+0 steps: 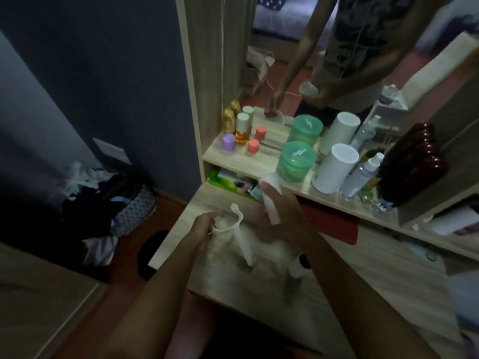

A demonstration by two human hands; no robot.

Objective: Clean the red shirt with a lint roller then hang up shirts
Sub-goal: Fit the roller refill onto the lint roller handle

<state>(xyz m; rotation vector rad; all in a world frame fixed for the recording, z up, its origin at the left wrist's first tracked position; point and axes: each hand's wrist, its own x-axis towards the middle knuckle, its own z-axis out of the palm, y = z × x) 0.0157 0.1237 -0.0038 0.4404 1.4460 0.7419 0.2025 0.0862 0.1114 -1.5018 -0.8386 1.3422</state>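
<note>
Over the wooden dresser top, the left hand pinched the curved end of the white lint roller handle, while the right hand was closed around the white roll. No red shirt could be made out. With the two parts apart, the roll could slip, or knock the green jar just behind it.
</note>
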